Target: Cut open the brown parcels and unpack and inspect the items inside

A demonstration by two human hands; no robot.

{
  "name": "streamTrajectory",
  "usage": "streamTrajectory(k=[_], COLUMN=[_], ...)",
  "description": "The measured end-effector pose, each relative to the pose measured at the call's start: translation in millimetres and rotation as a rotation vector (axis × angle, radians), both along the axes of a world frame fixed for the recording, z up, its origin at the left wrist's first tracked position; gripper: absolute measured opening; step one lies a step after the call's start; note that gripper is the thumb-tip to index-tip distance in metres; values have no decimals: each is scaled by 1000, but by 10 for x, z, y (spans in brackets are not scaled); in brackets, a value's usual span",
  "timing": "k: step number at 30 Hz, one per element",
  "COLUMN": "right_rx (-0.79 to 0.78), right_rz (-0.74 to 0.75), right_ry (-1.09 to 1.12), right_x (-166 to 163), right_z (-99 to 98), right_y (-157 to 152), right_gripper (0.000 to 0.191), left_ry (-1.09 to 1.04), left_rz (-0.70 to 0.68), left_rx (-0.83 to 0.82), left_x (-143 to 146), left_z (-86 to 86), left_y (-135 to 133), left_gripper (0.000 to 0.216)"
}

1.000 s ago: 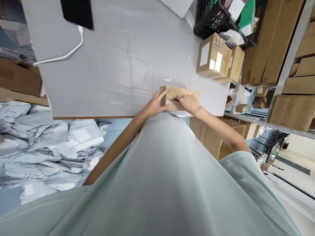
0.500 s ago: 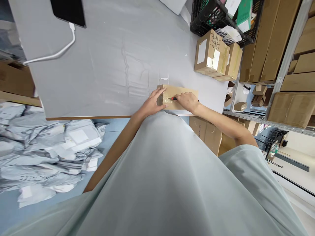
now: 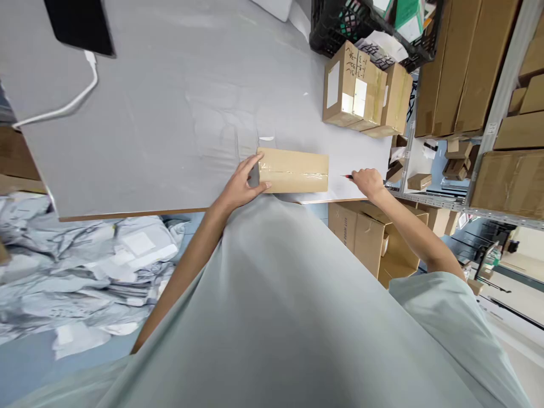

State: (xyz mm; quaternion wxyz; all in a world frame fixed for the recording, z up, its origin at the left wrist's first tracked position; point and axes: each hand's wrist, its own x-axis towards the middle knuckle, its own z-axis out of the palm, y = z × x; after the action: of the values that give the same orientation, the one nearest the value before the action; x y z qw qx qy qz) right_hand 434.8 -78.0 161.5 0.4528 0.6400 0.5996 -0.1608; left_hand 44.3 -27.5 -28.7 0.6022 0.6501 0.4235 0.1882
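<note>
Left hand (image 3: 242,182) clamped on carton (image 3: 294,170), left end; right hand (image 3: 369,184) closed round knife (image 3: 349,177), right of carton; knife could skid if carton shifts.

Tabletop (image 3: 161,141), grey, with a brown near edge. A box (image 3: 293,170) lies along the near edge, right of its middle. Two labelled cartons (image 3: 340,88) stand side by side by the right edge, a black crate (image 3: 325,31) just beyond. Toward the left edge lies a dark tablet (image 3: 79,22); its white cable (image 3: 70,105) reaches that edge.
</note>
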Motion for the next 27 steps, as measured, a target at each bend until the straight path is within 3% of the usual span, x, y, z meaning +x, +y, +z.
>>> streamTrajectory(k=[4,8,12,16,21,24,27], right_rx=[69,285,575,848,999,1024,1041], right_rz=[-169,-477,-996,-1438,-1575,-1560,-1496], right_ry=[9,278,734,1033,1090,1101,1091], right_x=[348,246,-136,-511,-661,-632,-600], right_z=[-153,-571,-1099,-1424,-1458,-1337,-1126], right_y=[-305,-673,-977,-1147,-1225,-1225,-1179], right_gripper=[57,45,47,60,62,61,60], left_ry=[131,357,439,462,472,418,319], left_rz=[23,5,-268,-544,-584,-559,-476], left_rx=[8,171,365,456,542,584,602], left_x=[2,159,694,1374,1804,1783,1622], left_z=[148,442,709,735,648,712,893], left_y=[3,73,100,39,24,76,144], left_gripper=[99,106,123,141,142,140,142])
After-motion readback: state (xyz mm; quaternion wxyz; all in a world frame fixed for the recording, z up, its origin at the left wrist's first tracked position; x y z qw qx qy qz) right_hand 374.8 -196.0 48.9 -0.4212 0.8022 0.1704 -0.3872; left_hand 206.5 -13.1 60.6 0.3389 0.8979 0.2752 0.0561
